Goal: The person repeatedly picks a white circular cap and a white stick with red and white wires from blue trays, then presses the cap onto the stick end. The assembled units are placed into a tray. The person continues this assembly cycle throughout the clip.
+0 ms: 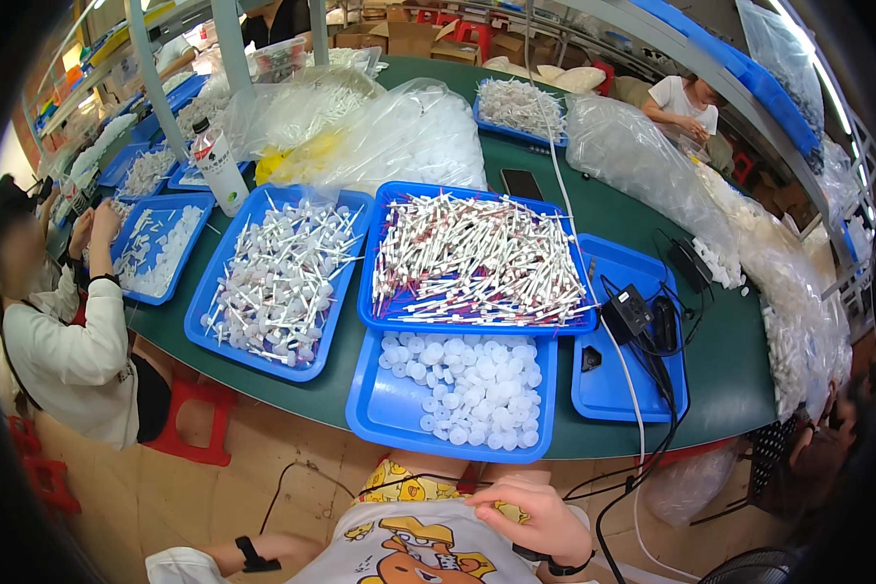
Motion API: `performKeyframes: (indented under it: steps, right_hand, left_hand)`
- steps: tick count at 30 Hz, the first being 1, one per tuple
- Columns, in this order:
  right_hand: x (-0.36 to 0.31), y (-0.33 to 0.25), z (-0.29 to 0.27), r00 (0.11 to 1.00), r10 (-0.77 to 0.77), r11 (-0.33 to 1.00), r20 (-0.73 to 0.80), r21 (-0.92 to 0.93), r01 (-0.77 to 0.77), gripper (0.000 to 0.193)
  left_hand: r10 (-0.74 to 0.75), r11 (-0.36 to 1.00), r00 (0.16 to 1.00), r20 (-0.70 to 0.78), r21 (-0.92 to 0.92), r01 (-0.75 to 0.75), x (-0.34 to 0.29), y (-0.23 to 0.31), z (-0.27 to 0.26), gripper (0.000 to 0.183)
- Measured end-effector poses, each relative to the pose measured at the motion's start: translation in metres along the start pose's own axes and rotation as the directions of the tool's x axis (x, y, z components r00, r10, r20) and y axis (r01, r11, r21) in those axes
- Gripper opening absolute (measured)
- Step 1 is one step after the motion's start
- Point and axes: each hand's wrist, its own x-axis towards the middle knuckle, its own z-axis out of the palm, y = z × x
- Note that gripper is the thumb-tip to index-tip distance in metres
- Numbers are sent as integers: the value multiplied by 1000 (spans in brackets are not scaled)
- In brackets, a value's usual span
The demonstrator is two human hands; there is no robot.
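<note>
My right hand (533,516) is in front of my shirt, below the table edge, fingers loosely stretched out, with nothing visible in it. At the lower left, the back of my left hand (298,549) shows past a black wristband; its fingers are hidden by my shirt. Nearest to my hands is a blue tray (372,404) of translucent white round caps (487,389). A second blue tray (368,282), heaped with thin white sticks with reddish parts (477,258), rests on its far edge. To the left, another blue tray (202,316) has sticks with caps on them (282,277).
Right of the trays, a blue tray (603,384) contains black adapters (628,311) and cables. Behind are a phone (522,184), a bottle (219,170) and large clear bags (409,131). A co-worker (68,331) sits left; another (686,105) is far right.
</note>
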Motion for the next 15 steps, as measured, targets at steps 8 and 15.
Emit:
performKeyframes:
  steps: [8,15]
  right_hand:
    - [-5,2,4,990,-128,991,58,-20,129,17]
    - [-13,-3,-2,988,-151,986,37,-61,153,17]
  left_hand:
    - [-227,957,926,-302,108,269,-3,52,-70,16]
    - [-62,852,704,-708,330,407,-61,143,-153,15]
